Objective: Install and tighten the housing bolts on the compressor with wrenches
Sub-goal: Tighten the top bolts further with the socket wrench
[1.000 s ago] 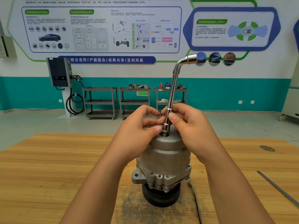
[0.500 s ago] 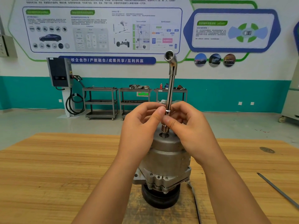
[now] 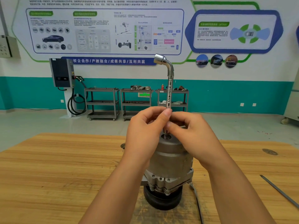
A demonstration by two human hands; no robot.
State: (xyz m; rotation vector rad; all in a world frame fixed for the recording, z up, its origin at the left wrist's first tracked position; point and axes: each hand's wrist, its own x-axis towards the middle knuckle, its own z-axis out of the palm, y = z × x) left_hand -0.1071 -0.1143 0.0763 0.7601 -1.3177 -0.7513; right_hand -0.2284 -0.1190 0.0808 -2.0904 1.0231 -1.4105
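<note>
A grey metal compressor (image 3: 169,160) stands upright on its black pulley in the middle of the wooden table (image 3: 56,172). A chrome L-shaped socket wrench (image 3: 169,88) stands vertically on top of it, its lower end over a threaded bolt (image 3: 165,135) in the top recess. Its bent upper socket end points left. My left hand (image 3: 145,131) and my right hand (image 3: 192,135) both pinch the lower shaft of the wrench between fingers and thumbs, just above the housing.
A thin metal rod (image 3: 279,191) lies on the table at the right edge. A dark cable (image 3: 198,202) runs from the compressor toward me. Beyond the table stand three metal carts (image 3: 135,102) and a wall charger (image 3: 62,73).
The wrench has turned between my fingers: its bent top pointed right a second ago, toward me half a second ago, and now points left. My hands stayed on the shaft.
</note>
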